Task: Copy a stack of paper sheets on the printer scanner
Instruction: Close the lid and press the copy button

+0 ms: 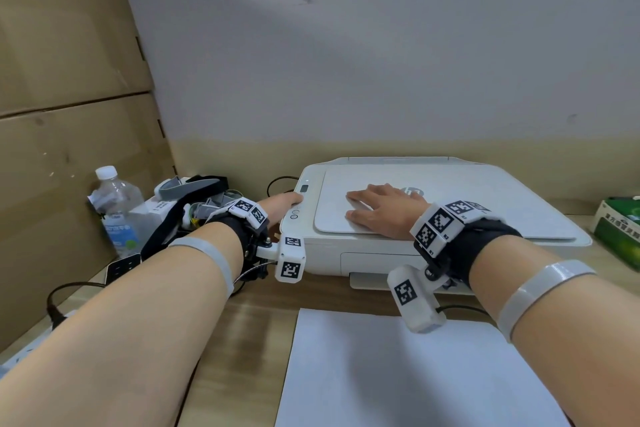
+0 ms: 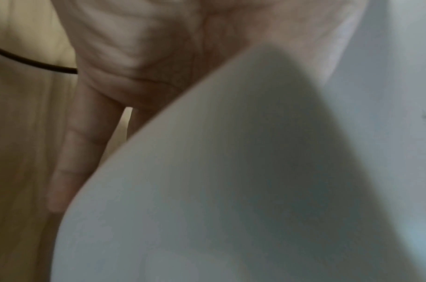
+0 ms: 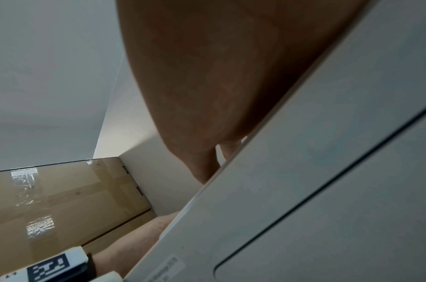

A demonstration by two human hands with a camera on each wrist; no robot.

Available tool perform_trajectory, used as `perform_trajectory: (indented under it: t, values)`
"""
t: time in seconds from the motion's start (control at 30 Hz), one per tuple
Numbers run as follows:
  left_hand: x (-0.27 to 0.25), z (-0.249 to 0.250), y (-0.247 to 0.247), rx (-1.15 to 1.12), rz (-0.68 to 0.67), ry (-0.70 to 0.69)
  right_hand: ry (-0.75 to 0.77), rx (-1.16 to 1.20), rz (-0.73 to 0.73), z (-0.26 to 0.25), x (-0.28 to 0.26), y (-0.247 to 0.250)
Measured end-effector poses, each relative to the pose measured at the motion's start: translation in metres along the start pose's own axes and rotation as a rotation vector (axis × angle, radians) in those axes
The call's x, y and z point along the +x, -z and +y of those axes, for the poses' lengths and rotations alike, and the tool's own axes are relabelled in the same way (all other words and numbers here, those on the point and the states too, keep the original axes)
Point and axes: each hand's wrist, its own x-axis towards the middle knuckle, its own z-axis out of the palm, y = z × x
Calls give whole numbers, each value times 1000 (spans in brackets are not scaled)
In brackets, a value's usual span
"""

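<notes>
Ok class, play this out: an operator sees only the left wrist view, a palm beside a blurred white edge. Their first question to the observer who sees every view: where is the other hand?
Observer: The right hand lies flat, fingers straight, on the closed scanner lid.
Operator: What is that white edge by my palm?
Observer: It is the printer; the left hand rests at its left edge, beside the panel buttons.
Operator: Is any paper waiting?
Observer: Yes, white paper sheets lie on the table in front of the printer.
</notes>
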Motion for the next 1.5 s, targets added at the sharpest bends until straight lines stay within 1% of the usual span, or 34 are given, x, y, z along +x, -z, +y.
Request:
perform_trajectory:
  t: [0.17,0.33,0.43,0.5,0.63,0.7,0.87,1.07,1.23,1.37,1.5]
  values:
    - [2,-4,2,9,-1,30,-37,72,23,4,8,-6]
    - [6,-7,2,-7,-12,22,-29,44,21,6,9,-6]
    - [10,-8,3,-15,-9,19,-53,74,31,9,14,-9]
    - [10,-6,2,-18,14,5,-56,82,35,11,17,-12]
    - [13,-3,0,30,139,-24,-62,77,42,13,22,-14]
    - [14,-2,-3,38,174,-42,-65,74,44,14,24,-16]
    - [11,-4,-5,9,173,-62,-60,69,47,15,25,-16]
    - [3,0,-10,55,228,-80,-50,75,54,15,24,-16]
    - [6,-8,-5,60,202,-69,-56,65,59,17,27,-19]
    - [4,-8,-7,59,274,-48,-49,60,67,17,27,-18]
    - [1,-7,-10,66,291,-47,-41,57,76,17,25,-19]
